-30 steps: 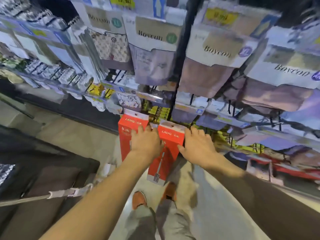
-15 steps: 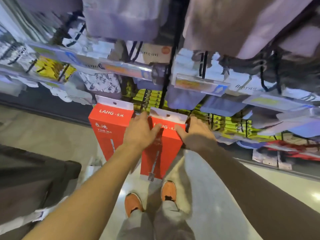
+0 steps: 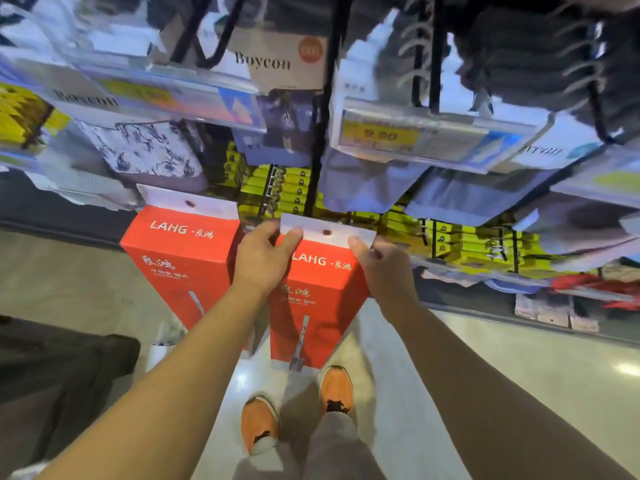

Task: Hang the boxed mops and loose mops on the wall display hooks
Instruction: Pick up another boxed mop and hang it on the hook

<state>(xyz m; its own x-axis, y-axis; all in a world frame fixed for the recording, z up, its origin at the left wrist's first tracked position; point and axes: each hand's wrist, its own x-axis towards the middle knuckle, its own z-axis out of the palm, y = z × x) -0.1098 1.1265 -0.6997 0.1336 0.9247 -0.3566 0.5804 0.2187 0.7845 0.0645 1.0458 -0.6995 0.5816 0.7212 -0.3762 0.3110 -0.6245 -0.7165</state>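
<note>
Two tall red mop boxes marked LAHG hang side by side low on the wall display. The left box (image 3: 180, 265) hangs by its white tab with nothing touching it. The right box (image 3: 318, 299) is held at its white hang tab (image 3: 327, 232), which has a round hole in the middle. My left hand (image 3: 265, 258) pinches the tab's left corner and my right hand (image 3: 381, 268) grips its right corner. The hook behind the tab is hidden.
Packaged textiles marked Boycon (image 3: 273, 57) and a yellow price label (image 3: 381, 135) hang overhead. Yellow-green packs (image 3: 284, 188) fill the hooks behind the boxes. A dark cart or bag (image 3: 59, 372) sits at the left on the pale floor. My orange shoes (image 3: 259, 420) stand below.
The view has tilted down and closer to the lower display. Both hands shifted up from the box front to the corners of the right box's white tab.
</note>
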